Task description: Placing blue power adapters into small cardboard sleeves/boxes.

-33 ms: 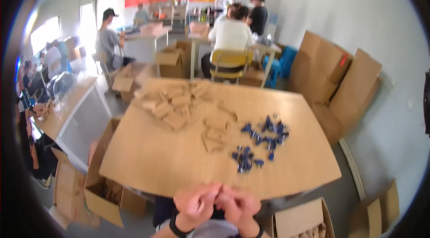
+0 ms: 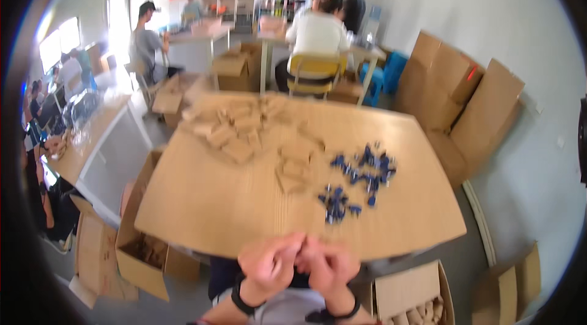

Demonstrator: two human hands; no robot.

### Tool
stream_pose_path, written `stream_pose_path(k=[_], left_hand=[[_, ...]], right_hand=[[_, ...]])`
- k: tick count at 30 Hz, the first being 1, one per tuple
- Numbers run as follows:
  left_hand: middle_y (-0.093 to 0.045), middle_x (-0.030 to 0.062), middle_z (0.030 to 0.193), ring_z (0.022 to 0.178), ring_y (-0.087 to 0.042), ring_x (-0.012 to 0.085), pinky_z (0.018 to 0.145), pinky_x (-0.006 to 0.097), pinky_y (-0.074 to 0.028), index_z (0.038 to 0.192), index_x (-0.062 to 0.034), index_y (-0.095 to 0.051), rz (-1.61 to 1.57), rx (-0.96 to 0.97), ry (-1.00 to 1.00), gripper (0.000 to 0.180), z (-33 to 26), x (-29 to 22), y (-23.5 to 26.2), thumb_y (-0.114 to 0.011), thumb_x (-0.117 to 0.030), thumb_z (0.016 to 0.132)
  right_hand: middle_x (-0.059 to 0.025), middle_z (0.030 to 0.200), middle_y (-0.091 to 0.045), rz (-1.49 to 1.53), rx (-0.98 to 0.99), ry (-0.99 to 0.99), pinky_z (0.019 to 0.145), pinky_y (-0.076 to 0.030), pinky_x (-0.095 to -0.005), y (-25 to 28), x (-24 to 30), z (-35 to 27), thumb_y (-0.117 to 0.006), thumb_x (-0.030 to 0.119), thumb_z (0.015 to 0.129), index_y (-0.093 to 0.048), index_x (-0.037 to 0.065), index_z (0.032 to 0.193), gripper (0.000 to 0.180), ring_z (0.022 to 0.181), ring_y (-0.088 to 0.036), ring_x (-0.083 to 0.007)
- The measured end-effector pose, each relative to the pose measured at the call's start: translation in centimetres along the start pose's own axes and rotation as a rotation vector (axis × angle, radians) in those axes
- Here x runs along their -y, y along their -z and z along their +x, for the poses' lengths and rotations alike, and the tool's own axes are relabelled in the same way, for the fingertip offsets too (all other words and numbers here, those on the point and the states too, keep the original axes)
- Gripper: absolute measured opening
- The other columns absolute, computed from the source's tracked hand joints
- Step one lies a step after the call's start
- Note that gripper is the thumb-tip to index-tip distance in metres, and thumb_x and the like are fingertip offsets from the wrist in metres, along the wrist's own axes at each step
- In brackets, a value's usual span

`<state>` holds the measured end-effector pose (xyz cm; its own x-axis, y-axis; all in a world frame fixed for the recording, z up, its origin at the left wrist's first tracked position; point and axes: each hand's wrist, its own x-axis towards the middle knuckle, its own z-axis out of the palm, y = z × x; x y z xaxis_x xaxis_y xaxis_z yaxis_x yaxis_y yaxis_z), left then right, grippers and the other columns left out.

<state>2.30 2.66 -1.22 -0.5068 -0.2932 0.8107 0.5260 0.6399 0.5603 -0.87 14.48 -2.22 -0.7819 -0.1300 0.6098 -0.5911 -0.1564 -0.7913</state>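
At the near edge of the wooden table my left hand [image 2: 267, 264] and my right hand [image 2: 330, 265] meet, thumbs and fingertips pressed together. Both are closed, with dark bands around the wrists. Whatever sits between the fingers is too small or hidden to make out. Beyond them, right of the middle, lie loose small dark-blue pieces [image 2: 335, 204] with shiny bits among them. Flat brown cardboard pieces [image 2: 235, 135] are heaped at the table's far left, and a few folded ones [image 2: 293, 169] rest near its centre.
An open carton [image 2: 140, 264] stands left of the wooden table [image 2: 214, 203]. Another carton [image 2: 408, 291], holding brown cardboard pieces, is close on my right. Large cartons [image 2: 446, 86] lean against the right wall. A person [image 2: 318, 31] sits on a yellow chair ahead; several others work farther back.
The view has tipped slightly, so the table and room sit a little higher in the picture. My hands stay pressed together in front of me.
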Motion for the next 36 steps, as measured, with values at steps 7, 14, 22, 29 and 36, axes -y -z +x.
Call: stream_pose_path(k=[7, 14, 22, 29, 36], left_hand=[[-0.073, 0.0106, 0.09, 0.073, -0.071, 0.019, 0.064, 0.025, -0.053, 0.108, -0.0002, -0.067, -0.348, 0.127, 0.253, 0.023, 1.5, 0.1, -0.6, -0.071, -0.007, 0.086], [-0.072, 0.0154, 0.092, 0.08, -0.071, 0.0143, 0.068, 0.023, -0.053, 0.113, 0.0027, -0.064, -0.48, 0.119, 0.356, 0.026, 0.4, 1.1, -0.5, -0.069, -0.004, 0.088], [-0.072, 0.0104, 0.088, 0.076, -0.067, 0.0118, 0.065, 0.023, -0.053, 0.11, 0.0043, -0.065, -0.495, -0.001, 0.375, 0.018, 0.9, 1.1, -0.3, -0.061, -0.005, 0.094], [-0.071, 0.0135, 0.088, 0.069, -0.069, 0.0181, 0.059, 0.027, -0.053, 0.107, 0.0, -0.069, -0.407, 0.003, 0.281, 0.017, 0.1, 0.2, -0.9, -0.062, -0.008, 0.093], [-0.07, 0.0118, 0.084, 0.068, -0.069, 0.0201, 0.057, 0.027, -0.052, 0.109, -0.0016, -0.068, -0.355, -0.046, 0.247, 0.019, -0.4, 0.4, -0.5, -0.063, -0.009, 0.092]], right_hand=[[-0.0096, 0.066, -0.065, 0.352, -0.072, -0.188, 0.041, -0.04, -0.0194, -0.1, 0.9, 2.5, -0.059, 0.004, 0.094, -0.06, -0.002, 0.099, 0.008, 0.048, -0.054, -0.007], [-0.0102, 0.064, -0.065, 0.357, -0.067, -0.125, 0.039, -0.037, -0.0188, -0.6, -0.4, 2.0, -0.059, 0.003, 0.094, -0.06, -0.002, 0.1, 0.007, 0.044, -0.051, -0.0057], [-0.0108, 0.068, -0.065, 0.247, -0.066, -0.054, 0.042, -0.04, -0.0197, -1.9, -0.2, 2.3, -0.062, -0.003, 0.091, -0.061, -0.003, 0.103, 0.012, 0.048, -0.052, -0.0062], [-0.0124, 0.059, -0.059, 0.102, -0.154, 0.085, 0.038, -0.036, -0.0215, -0.9, -1.2, 0.6, -0.054, 0.006, 0.095, -0.055, -0.001, 0.104, 0.012, 0.042, -0.048, -0.0095], [-0.0005, 0.071, -0.053, 0.032, -0.25, 0.047, 0.053, -0.035, -0.0193, -1.6, -2.5, 0.0, -0.057, 0.01, 0.096, -0.06, -0.001, 0.099, 0.012, 0.06, -0.045, -0.0049]])
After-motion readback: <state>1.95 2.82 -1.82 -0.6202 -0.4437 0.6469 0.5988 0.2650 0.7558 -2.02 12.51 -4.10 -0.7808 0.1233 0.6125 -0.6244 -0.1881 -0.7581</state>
